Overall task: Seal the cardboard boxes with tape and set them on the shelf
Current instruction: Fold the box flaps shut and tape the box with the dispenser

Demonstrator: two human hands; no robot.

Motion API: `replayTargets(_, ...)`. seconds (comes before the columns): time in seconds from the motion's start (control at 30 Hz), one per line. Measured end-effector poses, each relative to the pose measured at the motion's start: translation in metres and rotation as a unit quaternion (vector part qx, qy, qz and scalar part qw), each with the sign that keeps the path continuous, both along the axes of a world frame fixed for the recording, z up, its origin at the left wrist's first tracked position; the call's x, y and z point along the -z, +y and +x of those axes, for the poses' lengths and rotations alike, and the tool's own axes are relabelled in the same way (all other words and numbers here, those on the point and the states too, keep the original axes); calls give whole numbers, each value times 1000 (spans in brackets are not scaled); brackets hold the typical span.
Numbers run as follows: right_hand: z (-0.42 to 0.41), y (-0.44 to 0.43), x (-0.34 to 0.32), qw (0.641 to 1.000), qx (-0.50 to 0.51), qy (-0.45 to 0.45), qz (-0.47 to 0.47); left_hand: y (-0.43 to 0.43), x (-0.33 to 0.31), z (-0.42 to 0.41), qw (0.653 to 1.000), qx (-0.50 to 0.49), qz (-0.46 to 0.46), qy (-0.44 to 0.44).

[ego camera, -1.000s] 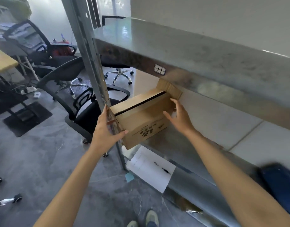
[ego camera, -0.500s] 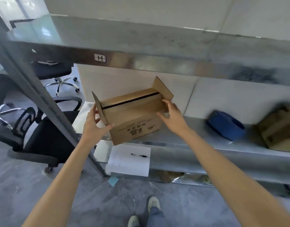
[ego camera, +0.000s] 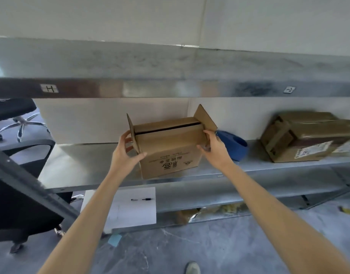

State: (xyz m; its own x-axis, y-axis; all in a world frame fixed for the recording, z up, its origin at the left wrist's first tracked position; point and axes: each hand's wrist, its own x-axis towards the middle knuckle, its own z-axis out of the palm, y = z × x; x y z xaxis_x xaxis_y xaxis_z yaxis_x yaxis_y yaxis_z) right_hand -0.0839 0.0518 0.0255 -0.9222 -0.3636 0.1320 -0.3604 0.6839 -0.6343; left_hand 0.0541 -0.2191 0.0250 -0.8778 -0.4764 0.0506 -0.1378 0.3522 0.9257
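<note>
Between the two hands sits the cardboard box (ego camera: 170,149), held at both ends over the front part of the lower shelf (ego camera: 87,163). The left hand (ego camera: 124,153) grips the box's left end: the thumb lies across the front face and the fingers curl behind the end flap, which stands open. The right hand (ego camera: 215,149) clasps the opposite end, with the fingertips on the upper corner beside the other raised flap and the thumb low on the front. A dark slit runs along the top of the box from one hand to the other, and the print on the front face reads upside down. The box's near bottom corner meets the shelf's front edge; I cannot tell whether its weight rests there.

Just past the right hand, touching its back from this angle, lies a blue object (ego camera: 233,145) on the same shelf. Farther out on that side stands a second box (ego camera: 300,139). Below the left forearm, a sheet of paper (ego camera: 130,212) with a pen (ego camera: 142,199) on it lies lower down. Well off beyond the left hand stands an office chair (ego camera: 18,119).
</note>
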Motion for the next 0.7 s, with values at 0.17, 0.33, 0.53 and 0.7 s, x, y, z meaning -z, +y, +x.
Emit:
replayTargets(0.17,-15,35,-7,999,-48,-7,9,20,-1,-23,1000,-10,-16,-13)
replayTargets(0.33,-34,60,-21,994,-102,26,18,35,-5,-30,997,-54,-51,-20)
replayTargets(0.53,-54,66,-40,987,-135,88,-6,42,-17,-28,989,-111,-82,50)
replayTargets(0.7,-64,50,-46,988,-134,65,-37,40,-25,-32,988,-95,-109,50)
